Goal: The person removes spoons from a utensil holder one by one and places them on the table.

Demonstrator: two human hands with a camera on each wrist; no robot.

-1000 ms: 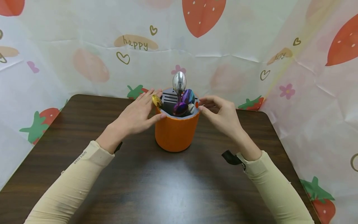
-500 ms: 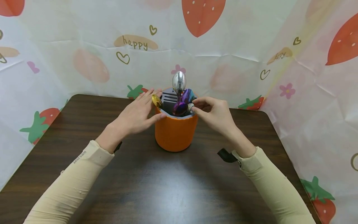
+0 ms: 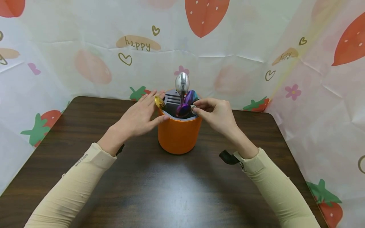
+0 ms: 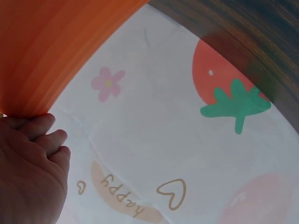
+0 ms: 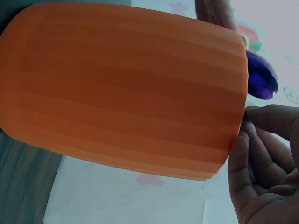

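Observation:
An orange ridged utensil holder (image 3: 179, 136) with a grey slotted insert (image 3: 173, 98) stands upright on the table. My left hand (image 3: 138, 118) rests against its left side, fingers extended along the far rim and thumb at the near rim. A gold spoon (image 3: 160, 103) leans beside those fingers. At the right rim, my right hand (image 3: 218, 115) pinches a small silver spoon (image 3: 193, 108) between thumb and index finger; its handle is hidden in the holder. A taller silver spoon (image 3: 182, 83), a dark purple spoon (image 3: 183, 110) and a blue-violet utensil (image 3: 191, 97) also stick up.
The dark wood table (image 3: 142, 196) extends around the holder to its rounded back corners. A white sheet (image 3: 94, 25) printed with strawberries, hearts and flowers hangs behind and along the sides. Black straps (image 3: 228, 157) show at the wrists.
My right hand has moved left from the holder's right rim and now pinches the small silver spoon, covering most of it. The left hand and the holder look unmoved.

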